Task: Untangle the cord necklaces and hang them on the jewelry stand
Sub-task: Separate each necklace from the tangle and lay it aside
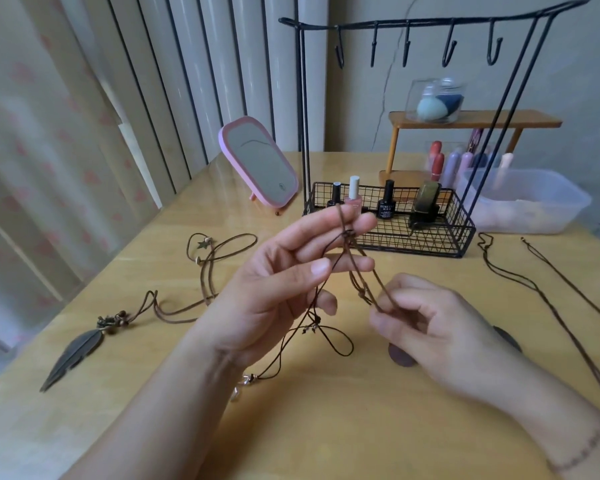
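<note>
A tangle of thin dark brown cord necklace [329, 327] hangs above the wooden table between my hands. My left hand [284, 282] is raised and holds the knotted upper part between its fingertips and thumb. My right hand [440, 327] pinches a cord strand lower down. A leaf-pendant necklace [80, 348] with brown cord lies on the table at the left. Another dark cord necklace [520, 275] stretches along the right. The black wire jewelry stand [430, 26] with several bare hooks rises behind, over a wire basket [430, 237].
Nail polish bottles [387, 202] stand in the basket. A pink mirror [260, 161] stands at the back left. A clear plastic tub [530, 199] and a small wooden shelf [471, 119] with a sponge jar sit at the back right. A dark round pendant [400, 356] lies under my right hand.
</note>
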Action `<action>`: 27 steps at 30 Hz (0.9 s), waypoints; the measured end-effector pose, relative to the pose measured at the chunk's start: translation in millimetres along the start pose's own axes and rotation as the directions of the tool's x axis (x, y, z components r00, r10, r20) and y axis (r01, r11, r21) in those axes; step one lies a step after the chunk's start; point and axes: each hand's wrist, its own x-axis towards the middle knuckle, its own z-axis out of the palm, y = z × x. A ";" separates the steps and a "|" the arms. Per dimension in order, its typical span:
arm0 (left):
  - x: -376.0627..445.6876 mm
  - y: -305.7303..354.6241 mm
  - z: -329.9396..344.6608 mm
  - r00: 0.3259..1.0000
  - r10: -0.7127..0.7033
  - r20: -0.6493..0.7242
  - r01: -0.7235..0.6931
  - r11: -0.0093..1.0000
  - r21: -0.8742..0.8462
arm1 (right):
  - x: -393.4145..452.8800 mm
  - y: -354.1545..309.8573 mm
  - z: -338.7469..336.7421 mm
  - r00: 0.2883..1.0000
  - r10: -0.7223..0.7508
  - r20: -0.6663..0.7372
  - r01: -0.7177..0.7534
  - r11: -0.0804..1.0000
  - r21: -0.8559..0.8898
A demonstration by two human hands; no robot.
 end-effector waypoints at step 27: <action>1.3 -8.1 0.0 0.980 -0.026 -0.199 0.077 0.965 0.251 | -18.8 -36.4 1.1 0.999 0.030 0.042 -0.026 0.996 -0.085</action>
